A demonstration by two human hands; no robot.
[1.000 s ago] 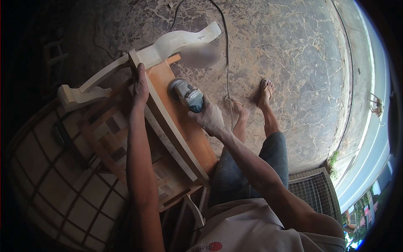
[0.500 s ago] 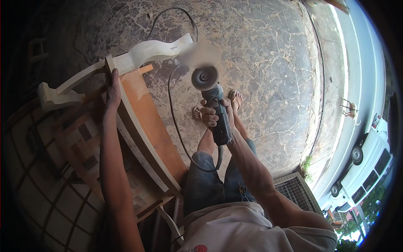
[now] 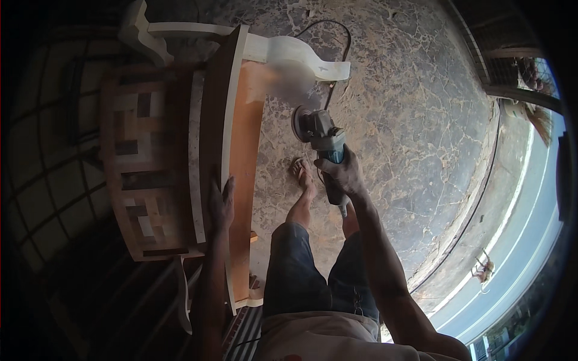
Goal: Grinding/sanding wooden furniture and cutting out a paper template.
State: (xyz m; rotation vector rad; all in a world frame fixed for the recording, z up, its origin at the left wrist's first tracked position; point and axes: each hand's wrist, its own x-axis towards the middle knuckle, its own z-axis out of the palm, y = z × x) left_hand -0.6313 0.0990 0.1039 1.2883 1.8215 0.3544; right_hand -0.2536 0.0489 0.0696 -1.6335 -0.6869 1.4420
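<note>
In my right hand is a dark angle grinder, my fingers wrapped round its body. Its round disc points left and stands apart from the wood. To my left lies a wooden furniture piece with pale curved legs, an orange-brown panel and a patchwork of wood blocks. My left hand grips the long pale rail of this piece, thumb and fingers on either side of its edge. A blurred patch hides part of the leg near the disc.
A black cord loops over the cracked concrete floor. My sandalled foot stands below the grinder. Dark tiles lie left of the furniture. At far right are a road, a small animal and a broom head.
My view has turned, and the furniture appears more upright and further right. My left hand has moved along the rail towards me. The grinder has rotated, its disc now edge-on towards the furniture.
</note>
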